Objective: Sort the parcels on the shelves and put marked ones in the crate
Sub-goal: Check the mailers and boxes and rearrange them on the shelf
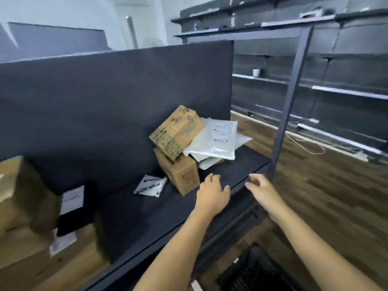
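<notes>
On the dark shelf [241, 162] lies a heap of parcels: a printed cardboard box [176, 131] tilted on top of a plain cardboard box [180, 171], with white plastic mailer bags [214, 139] leaning to their right. A small white pouch [150, 185] lies to the left of the boxes. My left hand [213, 193] hovers open just in front of the lower box, holding nothing. Over the shelf's front edge my right hand [262, 190] is open, fingers curled, also holding nothing. A black crate [252, 271] sits on the floor below, partly hidden by my arms.
Large cardboard boxes [21, 196] and a black parcel with a white label [73, 206] crowd the left end of the shelf. A dark back panel [115, 97] stands behind. A metal upright [287, 106] marks the shelf's right end. Wall shelving [336, 91] lines the far side over wood flooring.
</notes>
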Action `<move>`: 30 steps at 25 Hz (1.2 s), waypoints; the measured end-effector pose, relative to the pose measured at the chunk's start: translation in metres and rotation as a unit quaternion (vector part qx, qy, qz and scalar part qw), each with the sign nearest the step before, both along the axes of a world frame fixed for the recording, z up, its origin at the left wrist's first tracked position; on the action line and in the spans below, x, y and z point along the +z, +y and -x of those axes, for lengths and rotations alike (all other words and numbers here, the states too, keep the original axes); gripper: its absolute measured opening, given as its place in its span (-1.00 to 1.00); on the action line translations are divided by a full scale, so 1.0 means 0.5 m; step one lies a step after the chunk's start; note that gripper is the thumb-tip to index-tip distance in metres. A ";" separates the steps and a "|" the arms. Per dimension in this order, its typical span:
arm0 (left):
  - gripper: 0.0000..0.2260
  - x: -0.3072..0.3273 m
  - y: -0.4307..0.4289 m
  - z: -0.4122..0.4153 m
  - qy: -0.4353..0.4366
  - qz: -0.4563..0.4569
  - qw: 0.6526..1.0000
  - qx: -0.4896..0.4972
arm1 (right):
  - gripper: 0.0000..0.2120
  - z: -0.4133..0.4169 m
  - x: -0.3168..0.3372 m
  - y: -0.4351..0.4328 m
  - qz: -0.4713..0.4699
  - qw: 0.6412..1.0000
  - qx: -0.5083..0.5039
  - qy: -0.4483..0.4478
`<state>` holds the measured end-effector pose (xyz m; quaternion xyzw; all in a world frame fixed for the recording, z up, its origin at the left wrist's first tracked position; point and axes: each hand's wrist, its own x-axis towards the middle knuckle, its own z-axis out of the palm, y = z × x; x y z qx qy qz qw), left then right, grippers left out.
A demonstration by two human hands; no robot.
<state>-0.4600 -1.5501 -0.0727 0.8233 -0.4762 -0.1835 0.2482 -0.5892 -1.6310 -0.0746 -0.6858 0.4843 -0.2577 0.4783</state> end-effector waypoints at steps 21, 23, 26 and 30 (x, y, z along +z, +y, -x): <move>-0.56 -0.045 0.262 -0.474 0.037 -0.033 0.976 0.210 | -0.57 -0.536 -0.045 0.138 -0.015 0.971 0.234 0.055; -0.56 -0.059 0.268 -0.500 0.046 -0.036 0.976 0.209 | -0.58 -0.558 -0.064 0.140 -0.026 0.971 0.226 0.068; -0.53 -0.091 0.276 -0.532 0.069 -0.048 0.975 0.205 | -0.55 -0.595 -0.086 0.144 -0.033 0.969 0.222 0.101; -0.50 -0.134 0.283 -0.563 0.095 -0.082 0.972 0.199 | -0.62 -0.635 -0.112 0.148 -0.034 0.964 0.226 0.138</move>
